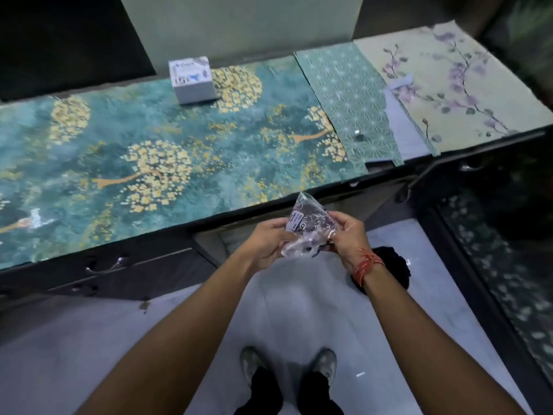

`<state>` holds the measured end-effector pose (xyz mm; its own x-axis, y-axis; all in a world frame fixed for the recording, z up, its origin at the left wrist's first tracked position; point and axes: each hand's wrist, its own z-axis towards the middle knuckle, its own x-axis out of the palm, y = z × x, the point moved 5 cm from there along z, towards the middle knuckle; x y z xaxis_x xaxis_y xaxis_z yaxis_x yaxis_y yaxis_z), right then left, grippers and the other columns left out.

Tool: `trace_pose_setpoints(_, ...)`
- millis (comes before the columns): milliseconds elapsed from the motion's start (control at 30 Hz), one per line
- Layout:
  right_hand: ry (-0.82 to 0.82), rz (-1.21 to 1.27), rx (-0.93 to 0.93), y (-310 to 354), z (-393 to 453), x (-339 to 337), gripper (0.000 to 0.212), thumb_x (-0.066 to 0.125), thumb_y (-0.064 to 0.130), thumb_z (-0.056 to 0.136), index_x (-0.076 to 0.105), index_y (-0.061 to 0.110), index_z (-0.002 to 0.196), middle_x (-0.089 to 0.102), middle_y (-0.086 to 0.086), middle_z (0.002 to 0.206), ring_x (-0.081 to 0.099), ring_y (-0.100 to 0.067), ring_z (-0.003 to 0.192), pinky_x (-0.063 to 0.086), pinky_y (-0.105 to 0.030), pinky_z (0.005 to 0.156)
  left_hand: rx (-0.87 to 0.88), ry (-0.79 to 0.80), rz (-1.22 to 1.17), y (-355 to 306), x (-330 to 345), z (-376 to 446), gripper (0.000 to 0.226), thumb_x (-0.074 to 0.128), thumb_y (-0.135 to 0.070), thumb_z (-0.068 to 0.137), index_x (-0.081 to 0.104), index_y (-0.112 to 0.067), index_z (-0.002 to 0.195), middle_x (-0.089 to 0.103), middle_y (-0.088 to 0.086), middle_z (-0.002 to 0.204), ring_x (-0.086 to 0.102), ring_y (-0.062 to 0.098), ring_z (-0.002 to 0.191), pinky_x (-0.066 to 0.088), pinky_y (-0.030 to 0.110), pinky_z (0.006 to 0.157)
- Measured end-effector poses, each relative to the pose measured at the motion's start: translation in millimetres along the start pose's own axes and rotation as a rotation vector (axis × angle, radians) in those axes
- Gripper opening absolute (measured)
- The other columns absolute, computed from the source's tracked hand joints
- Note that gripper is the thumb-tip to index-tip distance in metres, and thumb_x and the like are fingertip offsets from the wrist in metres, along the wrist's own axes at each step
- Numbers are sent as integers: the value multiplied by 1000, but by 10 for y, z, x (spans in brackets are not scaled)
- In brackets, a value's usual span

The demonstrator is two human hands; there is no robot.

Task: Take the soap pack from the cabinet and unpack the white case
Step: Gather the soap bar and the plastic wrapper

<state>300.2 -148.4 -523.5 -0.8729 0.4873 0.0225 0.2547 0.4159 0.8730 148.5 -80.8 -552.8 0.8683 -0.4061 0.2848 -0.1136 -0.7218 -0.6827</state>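
A clear crinkled plastic pack (308, 226) with a white label and dark and pale contents is held in front of me, just off the counter's front edge. My left hand (266, 241) grips its left side by the label. My right hand (348, 232), with a red thread band at the wrist, pinches its right side. A small white box (193, 79) with blue print stands upright at the back of the counter, far from both hands.
The counter (149, 163) is covered with teal-and-gold floral paper, a green geometric sheet (350, 100) and a cream floral sheet (449, 82). Below its front edge are dark drawers with metal handles (106, 265); one drawer (227, 238) stands open under my hands. A dark cloth (395, 265) lies on the floor.
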Motion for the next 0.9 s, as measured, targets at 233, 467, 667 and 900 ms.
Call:
trace_pose_setpoints(233,221,23,-40,-575,97,-913,48,61,-17,81,62,7,122,71,-12,112,71,-20,97,56,-31,91,-130,-114,-59,623,747,692,24,44,13,94,63,1,86,70,9,69,67,15,53,57,19,50)
trace_pose_setpoints(467,-262,-332,-339,-1181,260,-1815,33,74,0,78,71,6,109,72,-2,102,64,-6,95,48,-16,88,-283,-120,-120,1420,1549,1409,20,45,3,94,65,3,90,65,18,86,70,20,56,58,18,50)
trace_pose_setpoints(667,-751,-400,-374,-2316,780,-2617,30,67,-4,82,72,7,109,65,-12,112,61,-12,102,48,-14,94,133,-156,502,2054,2041,2457,28,57,-7,88,66,-12,114,69,14,118,65,31,108,52,34,95)
trace_pose_setpoints(900,-1011,-576,-221,-3668,1916,-3489,36,52,3,86,65,1,119,62,-18,117,60,-31,110,50,-41,100,166,25,804,3029,2484,3808,41,43,-5,95,55,-15,134,60,8,136,56,24,124,43,27,101)
